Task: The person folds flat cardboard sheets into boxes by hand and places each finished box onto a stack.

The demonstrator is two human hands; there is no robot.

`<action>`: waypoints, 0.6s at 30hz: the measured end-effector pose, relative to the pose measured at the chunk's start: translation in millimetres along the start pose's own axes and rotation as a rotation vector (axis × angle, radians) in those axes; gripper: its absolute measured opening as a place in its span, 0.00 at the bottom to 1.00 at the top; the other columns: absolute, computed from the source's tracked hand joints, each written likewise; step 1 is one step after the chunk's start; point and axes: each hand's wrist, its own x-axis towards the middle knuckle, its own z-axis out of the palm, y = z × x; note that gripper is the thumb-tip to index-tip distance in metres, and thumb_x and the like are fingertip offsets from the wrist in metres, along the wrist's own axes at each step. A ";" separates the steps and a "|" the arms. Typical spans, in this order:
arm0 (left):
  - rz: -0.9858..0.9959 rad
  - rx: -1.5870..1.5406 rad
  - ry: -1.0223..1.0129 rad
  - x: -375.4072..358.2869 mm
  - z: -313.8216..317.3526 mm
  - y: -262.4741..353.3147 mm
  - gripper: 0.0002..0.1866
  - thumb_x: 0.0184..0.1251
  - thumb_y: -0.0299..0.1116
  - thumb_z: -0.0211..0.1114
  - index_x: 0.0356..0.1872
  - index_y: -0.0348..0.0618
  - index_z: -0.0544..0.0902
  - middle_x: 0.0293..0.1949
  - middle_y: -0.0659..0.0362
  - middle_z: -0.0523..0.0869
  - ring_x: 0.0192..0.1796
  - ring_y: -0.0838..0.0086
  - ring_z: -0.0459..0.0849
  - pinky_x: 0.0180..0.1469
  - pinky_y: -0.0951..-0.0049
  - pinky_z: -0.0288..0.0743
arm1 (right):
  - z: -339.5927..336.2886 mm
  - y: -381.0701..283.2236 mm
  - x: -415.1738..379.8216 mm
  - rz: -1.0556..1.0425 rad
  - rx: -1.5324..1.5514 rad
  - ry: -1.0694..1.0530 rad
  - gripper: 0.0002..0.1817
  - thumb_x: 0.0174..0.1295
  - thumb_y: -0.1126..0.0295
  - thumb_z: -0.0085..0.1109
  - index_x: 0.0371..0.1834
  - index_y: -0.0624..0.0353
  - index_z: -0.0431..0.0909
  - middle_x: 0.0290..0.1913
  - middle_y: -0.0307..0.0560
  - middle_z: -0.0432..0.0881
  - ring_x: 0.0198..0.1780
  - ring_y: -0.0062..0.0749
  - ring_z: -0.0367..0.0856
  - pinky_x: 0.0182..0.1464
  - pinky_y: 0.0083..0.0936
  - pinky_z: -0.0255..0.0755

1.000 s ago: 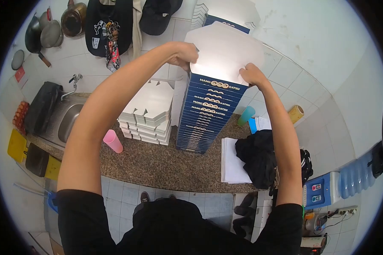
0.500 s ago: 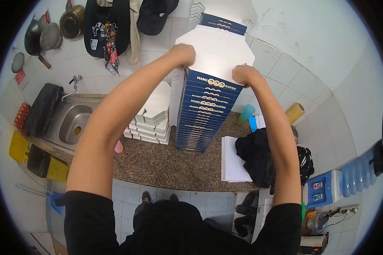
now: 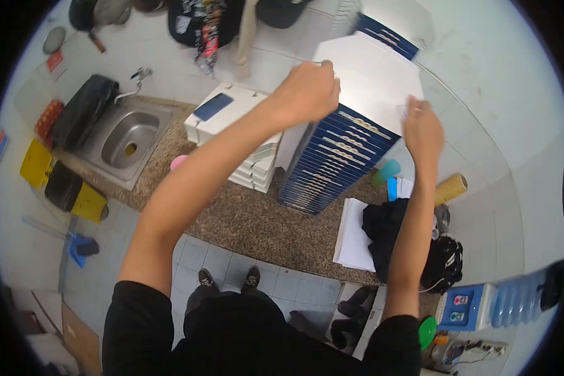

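Observation:
A tall stack of dark blue folded cardboard boxes [image 3: 341, 156] with white lettering stands on the counter, tilted in view. On its top lies a white cardboard surface [image 3: 366, 72]. My left hand [image 3: 310, 91] is closed at the top's left edge, fingers curled; whatever they hold is hidden. My right hand [image 3: 423, 128] is at the right edge, slightly blurred, with thumb and fingers pinched together near a small pale patch that I cannot make out. Left of the stack sits a lower pile of white boxes [image 3: 257, 172] with a dark phone [image 3: 214, 107] on it.
Behind the tall stack is another blue-and-white box stack [image 3: 388, 36]. A teal cup [image 3: 387, 172], papers [image 3: 351, 235] and black cloth [image 3: 382, 229] lie to the right. At left are a steel sink [image 3: 145, 118] and a pink cup [image 3: 178, 161].
My view has shifted and turned, so the stack appears farther right. Both hands have come up from the top box's front corners, and the phone on the white pile now shows.

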 end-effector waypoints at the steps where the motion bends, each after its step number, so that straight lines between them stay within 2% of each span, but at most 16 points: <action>1: -0.020 -0.146 -0.022 -32.4 -16.4 -3.7 0.14 0.71 0.35 0.60 0.42 0.30 0.81 0.31 0.37 0.87 0.38 0.43 0.89 0.45 0.52 0.81 | -22.8 -17.9 -27.0 -0.015 0.136 0.173 0.23 0.78 0.56 0.47 0.40 0.68 0.81 0.36 0.61 0.88 0.38 0.54 0.88 0.40 0.44 0.78; 3: -0.147 -0.320 -0.114 -122.5 -49.8 -16.6 0.16 0.74 0.40 0.61 0.45 0.32 0.80 0.34 0.39 0.88 0.39 0.45 0.89 0.43 0.54 0.80 | -50.4 -65.1 -91.1 0.032 0.624 0.174 0.19 0.78 0.60 0.51 0.35 0.65 0.79 0.30 0.51 0.85 0.32 0.39 0.84 0.35 0.31 0.74; 4: -0.251 -0.349 -0.193 -176.4 -60.1 -26.7 0.17 0.75 0.42 0.62 0.46 0.33 0.79 0.36 0.40 0.88 0.40 0.47 0.89 0.43 0.55 0.80 | -43.3 -77.9 -131.6 0.083 0.929 0.018 0.13 0.76 0.65 0.55 0.35 0.63 0.78 0.29 0.44 0.82 0.29 0.28 0.78 0.33 0.22 0.70; 5: -0.381 -0.409 -0.274 -235.9 -59.7 -46.9 0.18 0.76 0.42 0.61 0.45 0.33 0.79 0.38 0.42 0.88 0.42 0.51 0.89 0.44 0.56 0.79 | -21.8 -85.3 -178.2 -0.014 1.080 -0.139 0.10 0.74 0.68 0.56 0.36 0.62 0.79 0.31 0.43 0.81 0.27 0.27 0.76 0.33 0.23 0.70; 6: -0.433 -0.413 -0.256 -297.4 -61.7 -62.6 0.18 0.75 0.43 0.62 0.45 0.34 0.80 0.37 0.42 0.88 0.40 0.52 0.89 0.43 0.57 0.78 | -5.0 -101.6 -223.4 -0.242 1.070 -0.365 0.05 0.71 0.73 0.57 0.38 0.62 0.80 0.33 0.43 0.81 0.28 0.26 0.79 0.34 0.23 0.73; 7: -0.642 -0.465 -0.332 -377.6 -53.0 -90.8 0.24 0.73 0.48 0.63 0.44 0.30 0.80 0.28 0.42 0.85 0.37 0.48 0.87 0.40 0.52 0.77 | 10.3 -133.7 -273.2 -0.045 1.246 -0.751 0.05 0.72 0.73 0.55 0.40 0.62 0.80 0.33 0.43 0.82 0.30 0.26 0.82 0.35 0.23 0.76; 8: -0.887 -0.300 -0.559 -484.6 -38.5 -130.2 0.28 0.71 0.53 0.63 0.36 0.29 0.83 0.28 0.41 0.86 0.38 0.48 0.88 0.41 0.53 0.79 | 25.9 -159.5 -311.6 0.156 1.216 -1.261 0.08 0.72 0.68 0.57 0.40 0.61 0.81 0.35 0.43 0.85 0.33 0.27 0.86 0.33 0.24 0.78; 9: -1.156 -0.249 -0.662 -589.3 -30.7 -152.5 0.30 0.71 0.56 0.61 0.33 0.31 0.85 0.31 0.39 0.87 0.39 0.47 0.89 0.43 0.52 0.80 | 69.8 -171.3 -369.6 0.159 1.233 -1.609 0.16 0.72 0.57 0.58 0.40 0.61 0.82 0.34 0.44 0.87 0.31 0.27 0.86 0.28 0.24 0.76; 10: -1.435 -0.253 -0.880 -666.0 -45.4 -153.9 0.31 0.71 0.58 0.60 0.38 0.30 0.86 0.37 0.38 0.89 0.42 0.46 0.90 0.47 0.51 0.81 | 105.5 -184.1 -428.7 0.248 1.092 -1.947 0.24 0.73 0.47 0.55 0.40 0.60 0.83 0.32 0.44 0.88 0.29 0.24 0.85 0.25 0.22 0.72; 11: -0.866 -0.300 -1.085 -810.4 -36.2 -172.3 0.33 0.72 0.58 0.58 0.40 0.28 0.87 0.41 0.40 0.90 0.42 0.49 0.91 0.47 0.49 0.81 | 130.4 -190.2 -496.5 0.385 0.995 -2.115 0.27 0.74 0.44 0.53 0.40 0.60 0.83 0.30 0.42 0.87 0.26 0.23 0.83 0.24 0.21 0.71; 12: -1.125 -0.173 -0.917 -864.9 -47.3 -135.2 0.32 0.71 0.57 0.59 0.41 0.28 0.87 0.43 0.40 0.90 0.44 0.49 0.91 0.48 0.49 0.81 | 148.9 -196.7 -554.3 0.515 0.872 -2.281 0.29 0.74 0.41 0.50 0.41 0.60 0.84 0.28 0.40 0.85 0.24 0.22 0.81 0.23 0.20 0.69; 13: -1.382 -0.040 -0.732 -902.7 -60.3 -110.2 0.32 0.70 0.56 0.59 0.43 0.27 0.88 0.45 0.40 0.90 0.45 0.49 0.91 0.49 0.49 0.81 | 163.7 -207.2 -594.2 0.480 0.837 -2.320 0.29 0.74 0.41 0.50 0.41 0.60 0.84 0.28 0.40 0.85 0.24 0.22 0.81 0.23 0.20 0.69; 14: -1.436 -0.052 -0.711 -920.9 -79.9 -108.3 0.32 0.70 0.56 0.59 0.43 0.27 0.88 0.45 0.40 0.90 0.45 0.49 0.91 0.49 0.49 0.81 | 172.6 -216.7 -630.6 0.522 0.831 -2.251 0.30 0.74 0.40 0.51 0.41 0.60 0.84 0.26 0.38 0.83 0.23 0.22 0.78 0.23 0.20 0.68; 16: -1.586 -0.470 -0.799 -936.5 -121.7 -119.6 0.30 0.69 0.54 0.60 0.45 0.28 0.88 0.49 0.36 0.89 0.53 0.48 0.89 0.55 0.49 0.79 | 176.8 -245.7 -674.6 0.578 0.776 -2.151 0.29 0.73 0.40 0.52 0.41 0.59 0.84 0.23 0.36 0.79 0.20 0.22 0.74 0.22 0.18 0.65; 17: -1.682 -0.569 -0.782 -920.6 -147.2 -110.8 0.30 0.69 0.54 0.59 0.46 0.30 0.88 0.51 0.33 0.87 0.59 0.44 0.85 0.61 0.48 0.76 | 180.1 -267.2 -687.4 0.602 0.726 -2.123 0.28 0.73 0.41 0.52 0.40 0.57 0.84 0.22 0.36 0.77 0.19 0.21 0.72 0.22 0.17 0.63; 18: -1.690 -0.502 -0.829 -952.3 -133.2 -111.9 0.30 0.70 0.54 0.57 0.47 0.31 0.87 0.54 0.33 0.85 0.59 0.43 0.84 0.62 0.47 0.75 | 188.4 -286.4 -696.7 0.450 0.664 -2.087 0.25 0.74 0.45 0.53 0.40 0.57 0.83 0.23 0.38 0.79 0.18 0.22 0.73 0.22 0.17 0.64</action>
